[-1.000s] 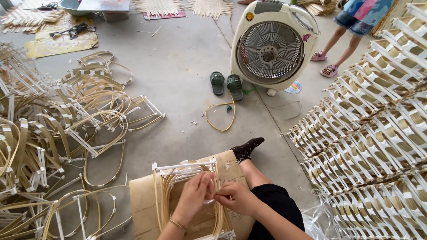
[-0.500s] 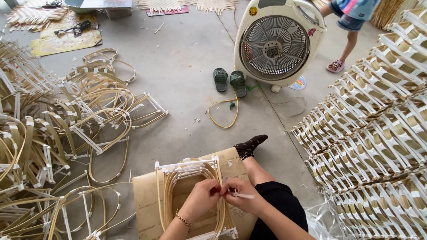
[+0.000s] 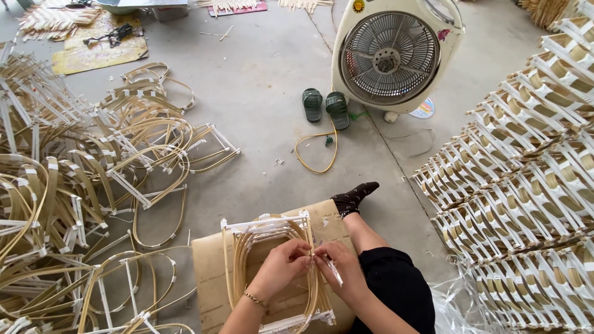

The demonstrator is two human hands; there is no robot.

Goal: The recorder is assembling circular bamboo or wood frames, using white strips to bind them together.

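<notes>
A small round yellow sticker (image 3: 358, 5) sits on the fan's (image 3: 396, 55) top corner

Bright, even daylight fills the sharp wide-angle view, with soft shadows under the fan (image 3: 394, 57) and slight bending of lines toward the edges.

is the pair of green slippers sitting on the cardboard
No, the slippers lie on the bare floor beside the fan, far from the cardboard.

Pale, smooth bent cane frame (image 3: 272, 272) bound with glossy white plastic strapping, resting on matt brown cardboard sheet (image 3: 210, 278); rough grey concrete floor (image 3: 260, 93); glossy cream plastic fan (image 3: 393, 55).
</notes>
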